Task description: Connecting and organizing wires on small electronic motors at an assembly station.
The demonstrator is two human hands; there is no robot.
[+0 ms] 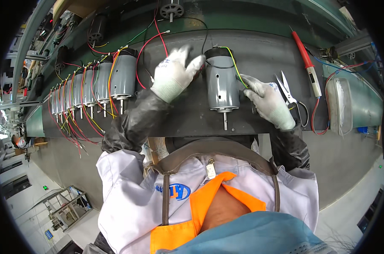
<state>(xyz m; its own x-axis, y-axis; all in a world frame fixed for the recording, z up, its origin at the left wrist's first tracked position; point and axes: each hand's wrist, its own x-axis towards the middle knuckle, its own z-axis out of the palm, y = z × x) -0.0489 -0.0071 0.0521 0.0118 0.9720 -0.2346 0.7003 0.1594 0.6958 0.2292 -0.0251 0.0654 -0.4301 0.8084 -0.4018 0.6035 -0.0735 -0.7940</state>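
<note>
A grey cylindrical motor [222, 82] lies on the dark bench before me, its shaft toward me. A black wire loops from its far end, and a yellow-green wire [233, 59] runs down its right side. My right hand [268, 103], in a white glove, holds the yellow-green wire between thumb and fingers. Left of the motor, my white-gloved left hand [173, 76] is raised with its fingers apart, slightly blurred. Its thumb is near the black wire [206, 40]; a red wire [146, 44] passes behind this hand. Something dark under its palm is mostly hidden.
Several grey motors [124, 76] with coloured wires stand in a row at left. At right lie scissors [287, 89], a red-and-white pen-shaped tool [302, 53] with a cable, and a clear plastic box [341, 106]. More motors [171, 9] sit along the far ledge.
</note>
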